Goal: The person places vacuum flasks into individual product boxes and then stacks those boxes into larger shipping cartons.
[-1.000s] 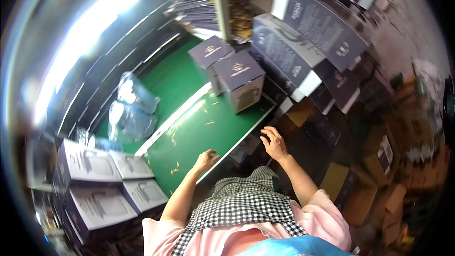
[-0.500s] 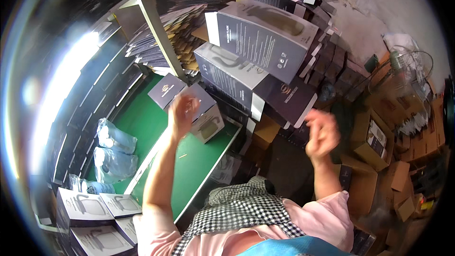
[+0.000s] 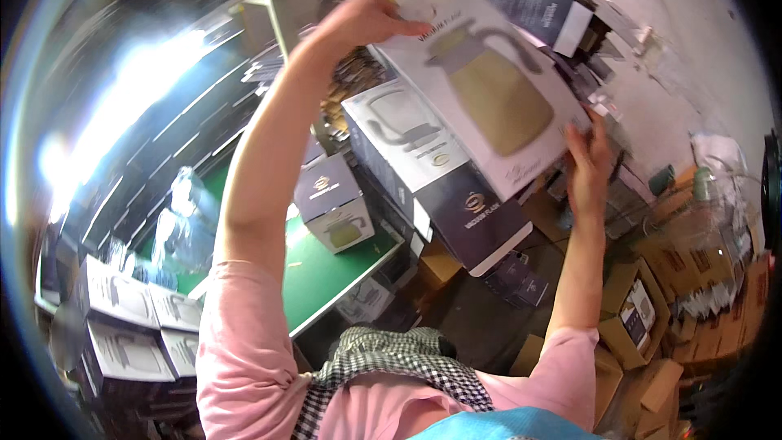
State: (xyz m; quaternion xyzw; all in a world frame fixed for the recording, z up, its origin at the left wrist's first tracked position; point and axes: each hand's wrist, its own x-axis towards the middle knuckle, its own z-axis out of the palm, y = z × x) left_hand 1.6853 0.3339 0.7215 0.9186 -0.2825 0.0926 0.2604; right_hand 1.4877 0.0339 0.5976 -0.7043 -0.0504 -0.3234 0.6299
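Between my two hands is a large vacuum flask box (image 3: 489,90), tilted, with a picture of a gold flask on its broad face. My left hand (image 3: 371,18) grips its far left end, thumb along the face. At its near right corner, my right hand (image 3: 588,155) has its fingers on the edge. Just below it lies another flask box (image 3: 440,171), with a pale face and a dark flap end. To the left of that, a smaller box (image 3: 332,204) with a dark top stands on the green tabletop (image 3: 314,277).
Several white-faced boxes (image 3: 122,293) are stacked at the lower left, near clear plastic-wrapped items (image 3: 183,228). More dark boxes (image 3: 533,0) stand at the back right. Open cardboard cartons (image 3: 631,318) and a wire fan-like frame (image 3: 692,195) are on the right.
Both hands have moved up and onto the large upper box, which is now turned with its gold flask picture facing me. My left hand has left the small box on the green tabletop.
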